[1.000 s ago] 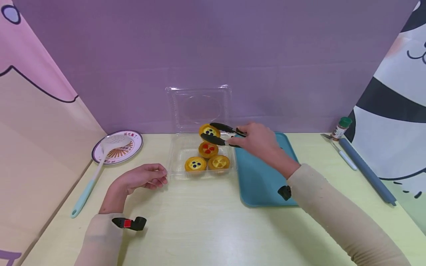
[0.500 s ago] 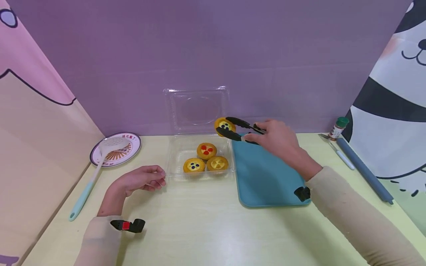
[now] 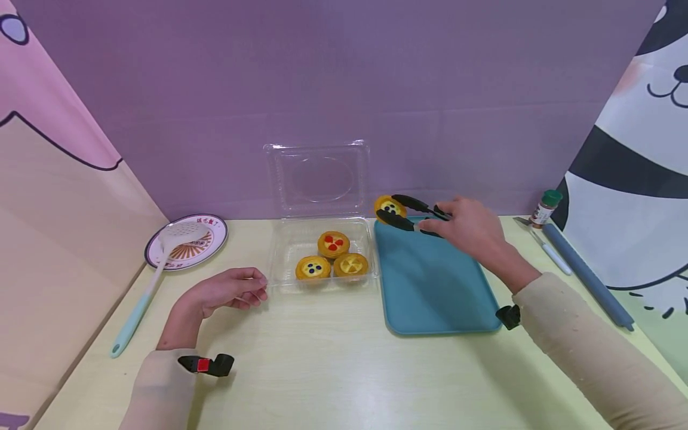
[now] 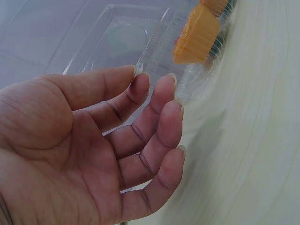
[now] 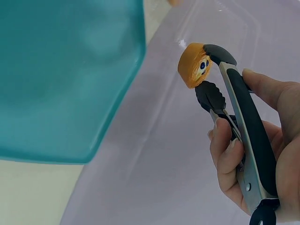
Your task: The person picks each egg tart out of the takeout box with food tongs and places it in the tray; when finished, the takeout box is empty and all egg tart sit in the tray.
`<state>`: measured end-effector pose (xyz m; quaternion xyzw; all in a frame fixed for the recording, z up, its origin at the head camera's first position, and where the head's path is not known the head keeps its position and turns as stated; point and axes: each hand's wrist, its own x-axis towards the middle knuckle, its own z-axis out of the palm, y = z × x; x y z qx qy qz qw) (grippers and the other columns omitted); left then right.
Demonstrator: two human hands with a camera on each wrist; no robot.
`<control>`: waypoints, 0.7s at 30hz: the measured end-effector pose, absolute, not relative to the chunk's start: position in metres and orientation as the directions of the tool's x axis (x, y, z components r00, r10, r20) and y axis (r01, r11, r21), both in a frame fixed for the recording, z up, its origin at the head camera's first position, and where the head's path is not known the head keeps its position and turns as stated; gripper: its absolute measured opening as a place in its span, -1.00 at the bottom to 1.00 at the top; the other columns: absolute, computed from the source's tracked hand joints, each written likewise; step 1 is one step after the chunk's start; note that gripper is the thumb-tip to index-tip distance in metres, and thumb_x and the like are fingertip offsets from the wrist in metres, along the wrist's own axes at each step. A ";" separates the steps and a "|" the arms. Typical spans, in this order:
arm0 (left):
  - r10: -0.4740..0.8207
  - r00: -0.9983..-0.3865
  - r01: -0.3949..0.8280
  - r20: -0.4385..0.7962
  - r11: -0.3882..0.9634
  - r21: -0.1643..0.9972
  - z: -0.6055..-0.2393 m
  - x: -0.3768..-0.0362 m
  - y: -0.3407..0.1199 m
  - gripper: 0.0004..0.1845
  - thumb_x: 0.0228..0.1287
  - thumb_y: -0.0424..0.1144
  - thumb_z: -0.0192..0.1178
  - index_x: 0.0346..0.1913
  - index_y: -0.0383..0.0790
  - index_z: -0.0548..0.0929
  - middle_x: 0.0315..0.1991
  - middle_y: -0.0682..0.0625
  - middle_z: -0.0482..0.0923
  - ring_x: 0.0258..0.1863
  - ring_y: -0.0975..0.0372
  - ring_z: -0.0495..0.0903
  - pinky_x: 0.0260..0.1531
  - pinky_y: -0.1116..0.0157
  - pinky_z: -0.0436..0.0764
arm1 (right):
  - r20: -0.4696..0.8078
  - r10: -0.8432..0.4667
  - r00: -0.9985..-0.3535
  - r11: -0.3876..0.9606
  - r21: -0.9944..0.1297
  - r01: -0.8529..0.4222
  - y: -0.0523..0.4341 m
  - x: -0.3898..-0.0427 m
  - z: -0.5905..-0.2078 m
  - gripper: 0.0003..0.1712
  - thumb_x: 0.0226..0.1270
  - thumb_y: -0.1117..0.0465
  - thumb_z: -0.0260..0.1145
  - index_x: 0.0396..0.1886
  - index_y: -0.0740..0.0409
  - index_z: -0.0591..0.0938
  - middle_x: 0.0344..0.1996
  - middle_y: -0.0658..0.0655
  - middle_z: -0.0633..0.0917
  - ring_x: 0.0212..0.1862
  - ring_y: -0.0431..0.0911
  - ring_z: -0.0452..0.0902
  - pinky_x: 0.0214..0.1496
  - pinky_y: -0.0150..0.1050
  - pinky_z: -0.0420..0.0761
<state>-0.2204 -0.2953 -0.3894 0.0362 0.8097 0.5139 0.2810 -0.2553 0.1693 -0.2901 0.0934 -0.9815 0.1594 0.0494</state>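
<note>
My right hand [image 3: 467,230] grips black tongs [image 3: 411,214] [image 5: 239,117], whose tips clamp a yellow tart with blue dots [image 3: 389,207] [image 5: 194,65]. The tart hangs over the far left corner of the teal tray [image 3: 435,286] [image 5: 61,75]. A clear plastic clamshell box [image 3: 285,251] [image 4: 187,79] stands open left of the tray and holds three tarts: a red-topped one [image 3: 333,243], a blue-dotted one [image 3: 312,268] and a plain yellow one [image 3: 350,264]. My left hand [image 3: 228,292] [image 4: 103,150] rests on the table with loosely curled fingers beside the box's front left corner, holding nothing.
A patterned plate [image 3: 185,242] with a white slotted spatula [image 3: 147,286] lies at the far left. A green-capped spice jar [image 3: 543,209], a small knife [image 3: 548,248] and a blue-grey rod [image 3: 588,275] lie at the far right. Purple wall panels stand behind the table.
My right hand has carried the tongs and the blue-dotted tart rightward, out from above the clear box to over the tray's far left corner. The left hand has stayed put.
</note>
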 end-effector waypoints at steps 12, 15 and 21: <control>0.353 -0.837 -0.230 -0.419 0.468 0.853 -0.390 -0.220 -0.295 -0.67 0.50 -0.10 0.11 -0.01 -0.37 0.48 -0.22 -0.01 0.67 -0.24 0.19 0.61 -0.15 0.25 0.59 | 0.033 -0.137 -0.990 0.947 -0.291 -0.140 0.176 -0.272 -0.317 -0.23 0.24 -0.25 0.39 0.32 0.09 0.57 -0.26 0.24 0.63 -0.53 -0.05 0.43 -0.64 -0.24 0.33; 0.350 -0.838 -0.231 -0.419 0.469 0.852 -0.390 -0.220 -0.295 -0.66 0.51 -0.10 0.10 0.00 -0.37 0.48 -0.22 -0.02 0.67 -0.23 0.19 0.61 -0.14 0.24 0.59 | 0.006 -0.132 -0.991 0.951 -0.281 -0.128 0.175 -0.275 -0.322 -0.22 0.25 -0.25 0.38 0.34 0.10 0.55 -0.54 0.12 0.52 -0.59 -0.07 0.38 -0.64 -0.24 0.28; 0.344 -0.841 -0.231 -0.418 0.469 0.852 -0.391 -0.220 -0.295 -0.66 0.51 -0.10 0.10 0.00 -0.38 0.48 -0.23 -0.01 0.67 -0.23 0.17 0.61 -0.13 0.24 0.59 | -0.017 -0.107 -0.994 0.950 -0.297 -0.097 0.173 -0.279 -0.330 -0.17 0.22 -0.26 0.39 0.35 0.12 0.52 -0.77 0.05 0.49 -0.67 -0.11 0.33 -0.65 -0.26 0.24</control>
